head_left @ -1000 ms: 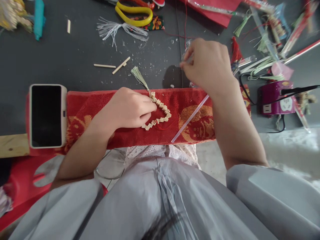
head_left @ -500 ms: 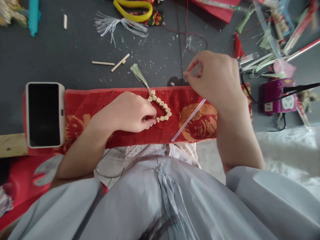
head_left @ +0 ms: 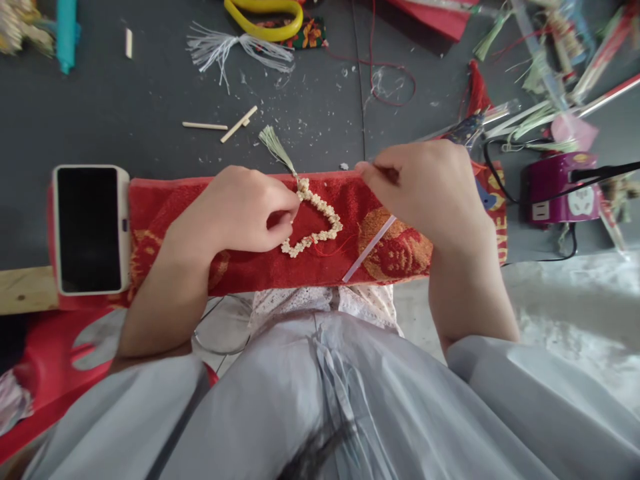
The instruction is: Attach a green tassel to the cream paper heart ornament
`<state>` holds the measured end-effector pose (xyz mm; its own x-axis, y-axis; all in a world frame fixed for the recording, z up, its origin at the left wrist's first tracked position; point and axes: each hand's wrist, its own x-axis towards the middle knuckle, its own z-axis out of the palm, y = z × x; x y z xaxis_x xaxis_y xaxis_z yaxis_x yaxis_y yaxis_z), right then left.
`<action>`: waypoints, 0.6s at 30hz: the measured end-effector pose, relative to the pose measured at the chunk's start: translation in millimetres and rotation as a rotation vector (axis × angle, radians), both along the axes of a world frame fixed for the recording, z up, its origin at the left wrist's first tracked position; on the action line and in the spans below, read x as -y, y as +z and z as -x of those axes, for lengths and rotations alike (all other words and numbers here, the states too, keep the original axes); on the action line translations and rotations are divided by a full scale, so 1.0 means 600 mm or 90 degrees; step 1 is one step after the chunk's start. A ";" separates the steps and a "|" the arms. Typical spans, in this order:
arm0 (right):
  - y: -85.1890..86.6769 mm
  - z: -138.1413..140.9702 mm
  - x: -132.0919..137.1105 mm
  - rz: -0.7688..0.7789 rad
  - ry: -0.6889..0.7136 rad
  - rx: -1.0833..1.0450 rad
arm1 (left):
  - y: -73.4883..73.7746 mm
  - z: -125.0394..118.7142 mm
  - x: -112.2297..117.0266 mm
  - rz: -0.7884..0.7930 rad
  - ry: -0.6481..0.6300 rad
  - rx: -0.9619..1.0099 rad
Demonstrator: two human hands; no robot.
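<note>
A cream beaded strand (head_left: 320, 220) with a pale green tassel (head_left: 275, 147) lies in a loop on a red towel (head_left: 380, 233) at the table's near edge. My left hand (head_left: 240, 210) rests on the towel with fingers curled, pinching the strand near its top. My right hand (head_left: 430, 190) hovers over the towel's far edge with thumb and fingers pinched together; a thin red thread (head_left: 335, 252) trails from the beads, but what the pinch holds is too small to make out. A clear thin tube (head_left: 367, 248) lies slanted under that hand.
A phone (head_left: 90, 228) sits on the towel's left end. Yellow scissors (head_left: 265, 17), white fringe (head_left: 235, 50), wooden sticks (head_left: 225, 127) and a red thread loop (head_left: 395, 83) lie on the dark table. A purple device (head_left: 560, 187) with cables and a pile of tassels sit at right.
My right hand has come down from the dark table toward me, to the towel's far edge, still pinched. My left hand shifted slightly on the beaded strand.
</note>
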<state>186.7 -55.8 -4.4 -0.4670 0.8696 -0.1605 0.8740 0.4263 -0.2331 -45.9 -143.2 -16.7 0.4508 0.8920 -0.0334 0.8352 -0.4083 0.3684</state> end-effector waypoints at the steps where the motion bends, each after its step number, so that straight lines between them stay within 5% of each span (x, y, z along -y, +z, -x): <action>1: 0.000 0.001 0.002 0.004 -0.001 -0.005 | 0.001 0.001 0.000 -0.011 0.014 -0.010; 18: -0.015 0.021 0.011 0.031 0.113 -0.049 | 0.016 0.007 -0.002 -0.011 0.058 -0.079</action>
